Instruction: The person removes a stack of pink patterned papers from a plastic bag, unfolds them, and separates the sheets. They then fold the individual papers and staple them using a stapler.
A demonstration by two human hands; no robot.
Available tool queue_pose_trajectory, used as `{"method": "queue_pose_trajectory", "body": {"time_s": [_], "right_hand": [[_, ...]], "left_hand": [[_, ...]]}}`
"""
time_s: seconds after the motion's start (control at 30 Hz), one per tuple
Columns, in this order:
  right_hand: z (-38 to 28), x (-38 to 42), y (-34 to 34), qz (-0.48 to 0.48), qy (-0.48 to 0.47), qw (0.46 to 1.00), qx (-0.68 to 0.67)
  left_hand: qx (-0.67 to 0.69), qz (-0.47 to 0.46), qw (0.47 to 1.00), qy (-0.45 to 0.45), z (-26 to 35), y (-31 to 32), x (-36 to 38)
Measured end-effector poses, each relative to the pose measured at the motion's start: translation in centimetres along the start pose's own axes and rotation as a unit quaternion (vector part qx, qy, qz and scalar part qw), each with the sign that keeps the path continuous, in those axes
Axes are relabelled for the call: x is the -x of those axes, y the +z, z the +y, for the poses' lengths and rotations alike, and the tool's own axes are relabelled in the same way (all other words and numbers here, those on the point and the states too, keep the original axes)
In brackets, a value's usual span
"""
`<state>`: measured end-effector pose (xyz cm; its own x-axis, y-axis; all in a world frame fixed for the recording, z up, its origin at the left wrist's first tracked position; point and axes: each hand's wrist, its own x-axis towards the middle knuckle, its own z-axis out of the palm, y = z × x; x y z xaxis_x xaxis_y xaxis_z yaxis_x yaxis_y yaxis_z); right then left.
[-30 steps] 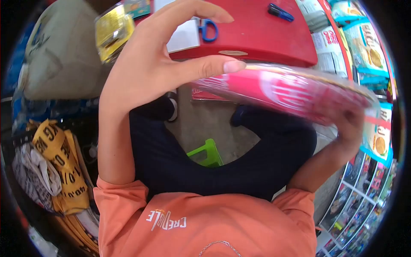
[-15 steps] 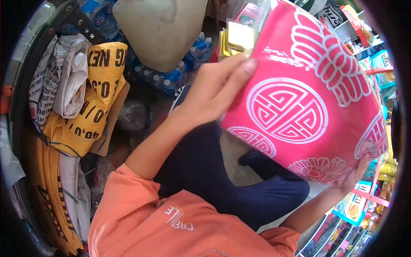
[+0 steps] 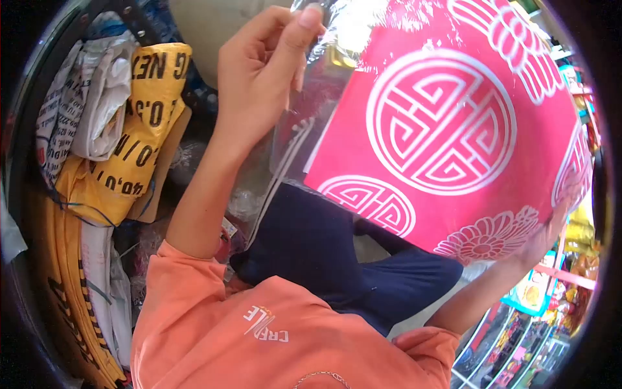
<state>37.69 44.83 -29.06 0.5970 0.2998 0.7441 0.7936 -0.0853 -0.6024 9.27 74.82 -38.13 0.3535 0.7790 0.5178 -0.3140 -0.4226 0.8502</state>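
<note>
The pink package [image 3: 440, 123], patterned with white round emblems and flowers, was held up above the person's lap, tilted, between the two hands. A clear plastic sleeve [image 3: 311, 97] stuck out past its left edge. Just left of the package's upper part, the left hand [image 3: 262, 65] pinched that sleeve, thumb on the near side and fingers behind, with no gap at the thumb tip. The right hand [image 3: 551, 227] was at the package's lower right corner; it was blurred and partly hidden there, so I could not tell how far its fingers had closed.

Below the package lay the dark blue trousers [image 3: 304, 240], and nearer the person came the orange shirt [image 3: 291, 337] with white lettering. Well to the left of the package stood a yellow printed sack [image 3: 159, 84], with a whitish folded sack [image 3: 107, 97] beside it. Right of the package and lower down hung a teal packet [image 3: 534, 292], above a wire rack [image 3: 505, 350] of small goods.
</note>
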Motion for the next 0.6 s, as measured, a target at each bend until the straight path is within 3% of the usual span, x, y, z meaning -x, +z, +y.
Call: {"method": "queue_pose_trajectory", "body": {"time_s": [0.1, 0.13, 0.2, 0.23, 0.3, 0.37, 0.6], "right_hand": [[-1.0, 0.7, 0.9, 0.094, 0.178, 0.974, -0.101], [1.1, 0.7, -0.1, 0.030, 0.149, 0.987, -0.050], [1.3, 0.9, 0.5, -0.006, 0.187, 0.981, -0.053], [-1.0, 1.4, 3.5, 0.025, 0.244, 0.963, -0.113], [-0.3, 2.6, 4.9, -0.050, 0.249, 0.936, -0.243], [-0.1, 4.4, 7.0, -0.061, 0.302, 0.858, -0.411], [0.5, 10.0, 10.9, -0.160, 0.351, 0.840, -0.382]], "left_hand": [[0.094, -0.033, 0.989, -0.105, -1.4, 1.4, 0.1], [0.097, -0.083, 0.975, -0.183, -2.8, 0.6, 0.6], [-0.024, -0.135, 0.983, -0.126, -4.5, 0.0, 1.3], [-0.038, -0.108, 0.979, -0.168, -4.8, -0.1, 2.0], [-0.090, -0.084, 0.981, -0.147, -6.3, -1.0, 2.7], [-0.120, -0.053, 0.979, -0.156, -7.3, -2.1, 3.6], [-0.188, -0.080, 0.946, -0.252, -9.6, -8.5, 6.9]]}}
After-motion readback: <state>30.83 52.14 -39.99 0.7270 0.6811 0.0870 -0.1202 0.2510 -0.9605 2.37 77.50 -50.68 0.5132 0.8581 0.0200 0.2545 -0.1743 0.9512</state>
